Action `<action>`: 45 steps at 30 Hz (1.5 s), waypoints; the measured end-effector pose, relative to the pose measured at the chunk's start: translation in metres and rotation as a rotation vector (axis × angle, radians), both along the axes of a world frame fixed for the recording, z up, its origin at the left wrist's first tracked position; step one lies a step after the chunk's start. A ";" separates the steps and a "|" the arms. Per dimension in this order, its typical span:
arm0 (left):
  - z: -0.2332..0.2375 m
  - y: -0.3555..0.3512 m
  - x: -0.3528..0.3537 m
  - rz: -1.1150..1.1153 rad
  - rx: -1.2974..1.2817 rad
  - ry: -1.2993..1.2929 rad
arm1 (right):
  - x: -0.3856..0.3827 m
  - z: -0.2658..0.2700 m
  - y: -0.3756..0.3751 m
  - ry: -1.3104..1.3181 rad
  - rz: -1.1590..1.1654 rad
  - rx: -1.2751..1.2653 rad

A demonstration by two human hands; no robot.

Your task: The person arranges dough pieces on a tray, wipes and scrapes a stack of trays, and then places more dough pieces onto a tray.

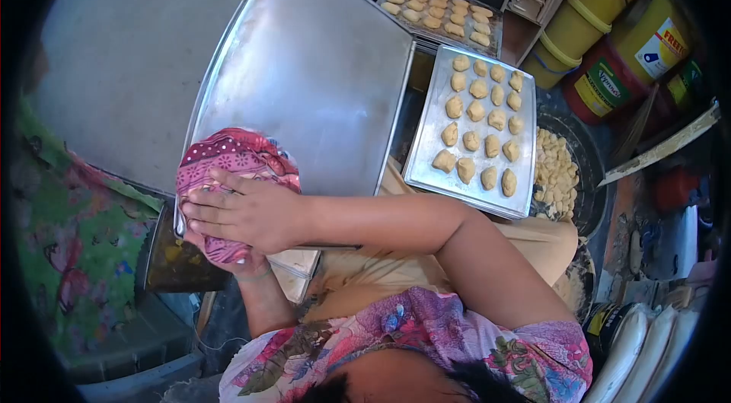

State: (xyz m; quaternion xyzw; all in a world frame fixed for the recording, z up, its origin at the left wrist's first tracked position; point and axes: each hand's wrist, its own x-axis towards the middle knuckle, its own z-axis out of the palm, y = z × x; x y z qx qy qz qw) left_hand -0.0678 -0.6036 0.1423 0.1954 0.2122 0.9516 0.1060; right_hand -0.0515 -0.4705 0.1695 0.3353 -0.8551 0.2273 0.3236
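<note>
Patterned cloth (242, 153), at the near left corner of the upright-tilted metal tray (320, 68), should handle as light, soft and pliable; grasp its bunched folds, your right hand (257, 213) lying flat on top, your left hand (253, 266) beneath, its grip too hidden to tell.

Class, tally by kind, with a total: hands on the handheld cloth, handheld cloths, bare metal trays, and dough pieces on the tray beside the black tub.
Hands: 2 (right hand, left hand)
Patterned cloth: 1
Bare metal tray: 1
Dough pieces: 20
Total: 24
</note>
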 end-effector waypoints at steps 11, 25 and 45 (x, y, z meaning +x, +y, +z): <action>-0.006 -0.057 -0.002 -0.415 0.160 0.137 | -0.007 0.024 0.243 0.308 -0.988 -0.625; 0.027 0.044 0.010 -0.150 0.069 0.317 | 0.037 -0.014 0.179 0.061 -0.617 -0.423; 0.057 0.218 0.127 0.056 -0.897 2.082 | 0.327 -0.014 0.323 0.090 -0.024 -1.891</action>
